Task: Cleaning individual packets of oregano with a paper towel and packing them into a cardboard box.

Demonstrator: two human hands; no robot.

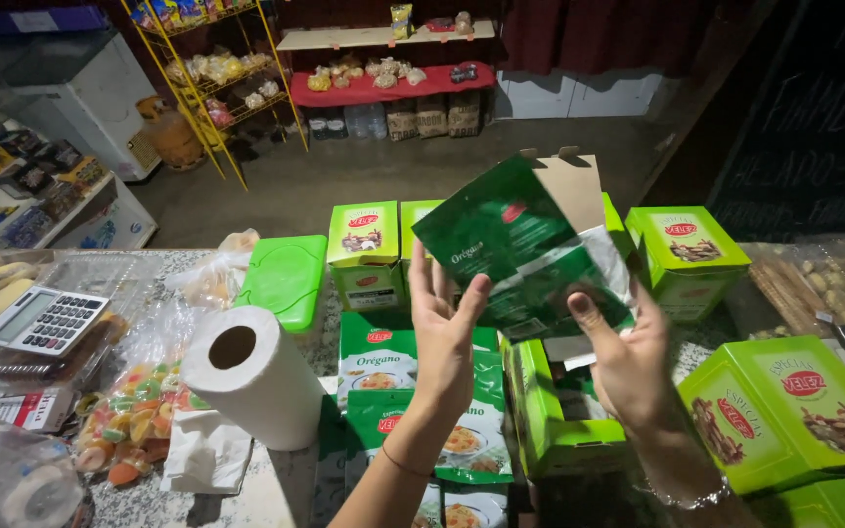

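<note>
My right hand grips a strip of dark green spice sachets, lifted above the counter, with a thumb pressed on its lower edge. Beside it, my left hand is raised with fingers spread, its fingertips touching the strip's left lower edge. Behind the strip an open cardboard flap shows. Below my hands lies an open lime-green box. More green sachets lie flat on the counter under my left forearm.
Several lime-green boxes stand about on the speckled counter. A paper towel roll, a bag of coloured candies, a calculator and a green lidded tub sit at left. Shelves of goods line the back.
</note>
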